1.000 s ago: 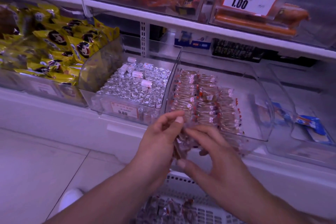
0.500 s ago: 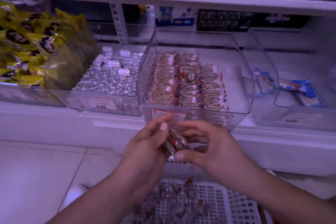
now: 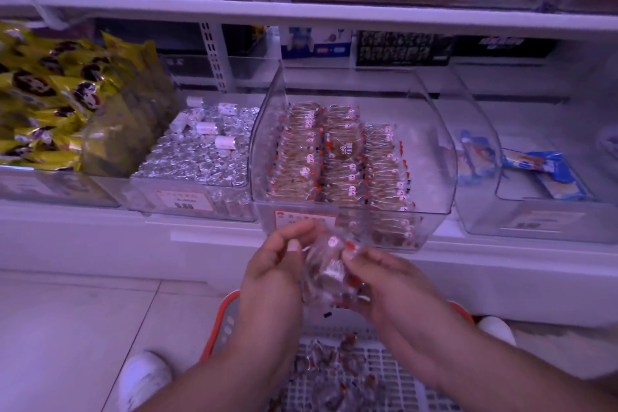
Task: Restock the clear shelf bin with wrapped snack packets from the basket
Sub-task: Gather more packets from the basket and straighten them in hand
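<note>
A clear shelf bin (image 3: 434,157) sits at the middle of the lower shelf, holding neat rows of clear-wrapped brown snack packets (image 3: 337,160). Just below its front, my left hand (image 3: 274,271) and my right hand (image 3: 384,281) together hold a small bunch of wrapped snack packets (image 3: 329,271), fingers curled round it from both sides. Beneath my forearms stands a white slatted basket with an orange rim (image 3: 217,321), with several loose packets (image 3: 334,365) on its floor.
Left of the target bin is a bin of silver-foil sweets (image 3: 200,157), then yellow bags (image 3: 50,100). To the right stands a clear bin with blue packets (image 3: 541,170). An upper shelf edge (image 3: 301,15) overhangs. White shoes (image 3: 143,378) are on the tiled floor.
The view has tilted down and closer, showing more of the basket. Both hands stay together on the bunch of packets, just below the bin's front, and are turning it between the fingers.
</note>
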A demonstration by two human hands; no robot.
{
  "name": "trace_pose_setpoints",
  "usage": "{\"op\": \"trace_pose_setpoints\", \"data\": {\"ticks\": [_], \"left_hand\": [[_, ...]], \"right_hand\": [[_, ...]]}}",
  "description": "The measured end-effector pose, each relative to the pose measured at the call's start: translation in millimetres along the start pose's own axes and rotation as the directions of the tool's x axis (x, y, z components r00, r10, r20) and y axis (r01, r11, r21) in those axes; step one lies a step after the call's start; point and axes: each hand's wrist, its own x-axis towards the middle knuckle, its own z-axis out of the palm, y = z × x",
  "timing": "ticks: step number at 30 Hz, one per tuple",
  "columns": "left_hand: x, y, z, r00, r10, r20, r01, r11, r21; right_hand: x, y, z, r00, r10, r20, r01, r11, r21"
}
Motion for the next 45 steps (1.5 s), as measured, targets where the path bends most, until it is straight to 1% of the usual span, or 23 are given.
{"op": "trace_pose_setpoints", "data": {"ticks": [2, 5, 7, 9, 12, 15, 16, 18, 20, 21, 23, 26, 27, 28, 29, 31, 33, 34, 37, 39, 41, 42, 45], "left_hand": [[-5, -4, 8, 1.0, -0.01, -0.028, 0.01, 1.0, -0.011], [-9, -7, 12, 0.995, -0.061, -0.074, 0.058, 0.998, -0.037], [-6, -5, 10, 0.991, -0.104, -0.08, 0.099, 0.992, -0.073], [-1, 0, 5, 0.982, -0.178, -0.057, 0.168, 0.975, -0.147], [6, 5, -4, 0.973, -0.229, -0.027, 0.217, 0.951, -0.222], [5, 7, -5, 0.976, -0.208, -0.058, 0.19, 0.955, -0.225], [4, 8, -2, 0.977, -0.204, -0.066, 0.184, 0.956, -0.228], [0, 9, 6, 0.976, -0.21, -0.056, 0.189, 0.947, -0.261], [-3, 7, 11, 0.971, -0.226, -0.075, 0.198, 0.943, -0.269], [-3, 7, 10, 0.967, -0.233, -0.101, 0.202, 0.946, -0.256], [-2, 8, 6, 0.962, -0.245, -0.122, 0.21, 0.945, -0.25], [-1, 13, 2, 0.967, -0.243, -0.076, 0.215, 0.939, -0.269], [-1, 14, 1, 0.97, -0.236, -0.063, 0.21, 0.937, -0.278], [-1, 15, 1, 0.973, -0.225, -0.052, 0.201, 0.937, -0.286], [-2, 16, 1, 0.978, -0.207, -0.038, 0.188, 0.941, -0.28], [-5, 16, 2, 0.988, -0.153, 0.028, 0.155, 0.965, -0.212], [-8, 13, 3, 0.987, -0.13, 0.095, 0.141, 0.982, -0.127], [-10, 11, 2, 0.987, -0.13, 0.1, 0.14, 0.984, -0.112], [-5, 10, -1, 0.99, -0.135, 0.035, 0.139, 0.976, -0.166], [-2, 13, -3, 0.987, -0.161, 0.001, 0.157, 0.965, -0.211], [0, 11, -5, 0.989, -0.144, -0.019, 0.138, 0.972, -0.191], [0, 10, -5, 0.992, -0.123, -0.022, 0.117, 0.979, -0.168], [-3, 6, -4, 0.999, -0.034, -0.002, 0.033, 0.991, -0.132]], "right_hand": [[-3, 14, 10, 1.0, 0.01, 0.005, -0.01, 0.999, -0.032], [-2, 24, 14, 0.99, -0.138, -0.001, 0.13, 0.936, -0.327], [-1, 23, 13, 0.972, -0.23, 0.041, 0.223, 0.867, -0.445], [1, 17, 11, 0.959, -0.28, 0.054, 0.27, 0.836, -0.478], [6, 8, 3, 0.948, -0.319, -0.01, 0.278, 0.839, -0.468], [8, 4, -2, 0.882, -0.471, -0.015, 0.377, 0.725, -0.577], [7, 7, -1, 0.862, -0.506, 0.026, 0.422, 0.689, -0.59], [1, 18, 5, 0.828, -0.526, 0.193, 0.508, 0.56, -0.654], [-7, 33, 13, 0.803, -0.463, 0.375, 0.567, 0.399, -0.721], [-9, 38, 16, 0.802, -0.42, 0.426, 0.575, 0.346, -0.741], [-9, 39, 17, 0.801, -0.373, 0.468, 0.586, 0.325, -0.743], [-1, 25, 9, 0.798, -0.354, 0.488, 0.602, 0.407, -0.687], [1, 21, 6, 0.79, -0.364, 0.493, 0.611, 0.404, -0.681], [2, 19, 3, 0.772, -0.386, 0.505, 0.63, 0.362, -0.687], [3, 18, 1, 0.744, -0.415, 0.524, 0.654, 0.289, -0.7], [2, 19, -2, 0.684, -0.473, 0.555, 0.686, 0.157, -0.711], [2, 18, -4, 0.639, -0.529, 0.558, 0.708, 0.122, -0.696], [3, 18, -5, 0.619, -0.56, 0.551, 0.719, 0.119, -0.685], [5, 17, -8, 0.602, -0.603, 0.523, 0.698, 0.08, -0.711], [5, 16, -8, 0.612, -0.564, 0.555, 0.665, -0.013, -0.747], [4, 15, -7, 0.613, -0.517, 0.598, 0.654, -0.093, -0.751], [4, 14, -7, 0.608, -0.525, 0.596, 0.659, -0.084, -0.747], [3, 13, -7, 0.605, -0.604, 0.518, 0.686, 0.066, -0.724]]}}
